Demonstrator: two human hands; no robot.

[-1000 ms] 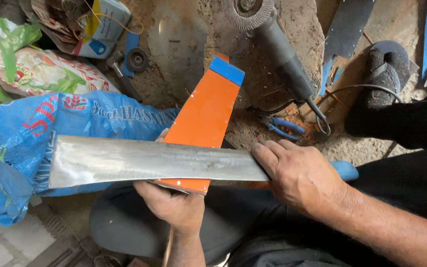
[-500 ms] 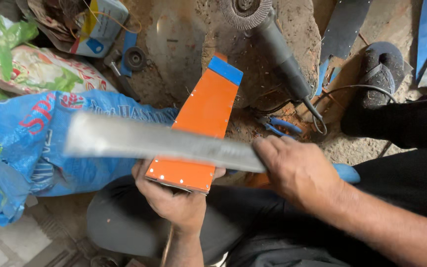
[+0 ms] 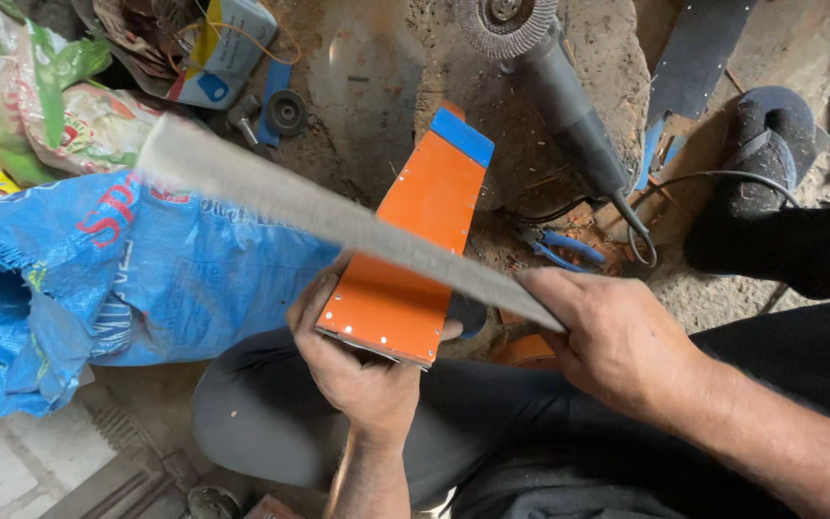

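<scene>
My right hand (image 3: 617, 341) grips one end of a long, flat grey metal blade (image 3: 319, 211), which slants up to the left and looks motion-blurred. My left hand (image 3: 357, 370) holds the wide lower end of an orange tapered sheath (image 3: 420, 240) with a blue tip (image 3: 463, 136) pointing away from me. The blade crosses over the sheath's middle. Small rivets line the sheath's near edge. I am seated with my knees under both hands.
An angle grinder (image 3: 554, 86) with a wire wheel lies on the dirt ahead. Blue-handled pliers (image 3: 559, 250) lie near its cable. A blue woven sack (image 3: 98, 279) sits left, printed bags (image 3: 40, 115) behind it. A dark sandal (image 3: 766, 144) and metal blade blanks (image 3: 694, 67) lie right.
The blade's far end has swung upward and away, from lying level across the sheath to a steep slant. The left hand has lifted the sheath slightly.
</scene>
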